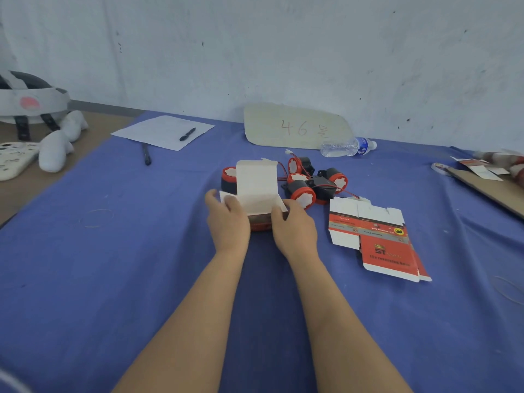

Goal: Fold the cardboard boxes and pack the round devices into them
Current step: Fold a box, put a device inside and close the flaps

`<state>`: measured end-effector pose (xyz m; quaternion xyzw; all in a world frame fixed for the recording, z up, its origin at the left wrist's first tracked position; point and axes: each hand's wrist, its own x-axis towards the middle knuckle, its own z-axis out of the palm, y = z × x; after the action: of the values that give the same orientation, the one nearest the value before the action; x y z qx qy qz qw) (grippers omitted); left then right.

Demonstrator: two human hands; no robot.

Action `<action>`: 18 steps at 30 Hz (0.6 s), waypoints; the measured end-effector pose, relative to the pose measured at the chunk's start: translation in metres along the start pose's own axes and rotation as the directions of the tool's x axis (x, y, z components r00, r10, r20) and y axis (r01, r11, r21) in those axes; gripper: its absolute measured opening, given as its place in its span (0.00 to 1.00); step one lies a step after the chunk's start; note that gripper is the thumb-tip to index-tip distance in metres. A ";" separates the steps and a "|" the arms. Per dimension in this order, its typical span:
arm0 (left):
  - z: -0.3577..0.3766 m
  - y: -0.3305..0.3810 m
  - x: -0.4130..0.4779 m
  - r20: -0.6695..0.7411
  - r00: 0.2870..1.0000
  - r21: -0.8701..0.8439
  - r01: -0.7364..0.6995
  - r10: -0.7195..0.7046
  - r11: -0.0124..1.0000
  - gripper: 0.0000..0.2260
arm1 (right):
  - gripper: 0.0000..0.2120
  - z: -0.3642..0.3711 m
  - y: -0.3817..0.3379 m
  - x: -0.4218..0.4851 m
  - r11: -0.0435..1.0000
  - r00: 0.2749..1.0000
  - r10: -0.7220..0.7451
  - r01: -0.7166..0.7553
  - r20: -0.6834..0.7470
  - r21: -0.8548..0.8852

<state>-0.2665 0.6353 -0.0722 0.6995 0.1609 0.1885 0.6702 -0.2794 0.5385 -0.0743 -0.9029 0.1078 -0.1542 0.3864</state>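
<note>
Blue cloth [113,251] covers the table, and at its middle stands a half-folded cardboard box [256,188], red on the outside, its white lid flap upright and its inside open to the camera. The left hand [226,222] grips the box at its 9 o'clock side, thumb laid on a white side flap and fingers curled against the wall. The right hand [295,225] holds the 3 o'clock side in the same way, fingers bent round the corner (both hands have the box between them on the cloth).

One round device [229,177], black with a red rim, sits touching the box at 11 o'clock. A heap of round devices [304,194] with red wires lies just beside the box at 2 o'clock. Flat box blanks [380,239], unfolded, lie at 4 o'clock, near the right hand.

At 1 o'clock, by the wall, a water bottle [347,146] lies on its side before a cardboard sheet [295,127] marked 46. At 10 o'clock a sheet of paper [163,131] bears a pen [187,134].
</note>
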 end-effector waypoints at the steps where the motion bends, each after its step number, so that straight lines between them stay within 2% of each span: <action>1: -0.002 0.001 0.002 -0.017 0.998 -0.047 0.052 -0.053 0.998 0.18 | 0.16 0.000 0.000 0.000 1.000 1.000 -0.002 0.002 -0.001 -0.005; 3: -0.004 0.000 0.005 -0.013 0.997 -0.071 0.080 -0.081 0.994 0.21 | 0.15 -0.001 0.001 0.000 1.000 1.000 -0.001 0.001 -0.005 0.001; 7: -0.004 -0.005 0.003 0.072 0.994 0.197 -0.097 0.084 0.976 0.12 | 0.12 -0.002 0.000 0.000 1.000 1.000 0.011 -0.011 -0.012 -0.001; 10: -0.001 -0.001 -0.001 0.145 0.986 0.223 -0.111 0.079 0.968 0.12 | 0.10 -0.002 0.000 0.000 1.000 1.000 0.002 -0.002 -0.002 -0.028; 12: 0.001 -0.001 -0.001 0.198 0.973 0.236 -0.168 0.122 0.957 0.13 | 0.11 -0.002 0.000 0.001 0.999 1.000 -0.003 0.003 0.009 -0.032; 15: -0.002 0.001 -0.004 0.135 0.984 0.177 -0.141 0.118 0.974 0.22 | 0.15 -0.003 0.000 0.000 1.000 1.000 -0.017 0.017 -0.013 -0.006; 18: -0.006 0.001 0.001 0.000 1.000 -0.095 0.026 -0.027 0.995 0.33 | 0.20 -0.005 0.002 0.000 0.992 0.995 -0.052 0.042 -0.083 -0.119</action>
<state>-0.2683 0.6415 -0.0707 0.6647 0.1615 0.1873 0.7050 -0.2811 0.5335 -0.0723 -0.9189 0.1118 -0.1952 0.3240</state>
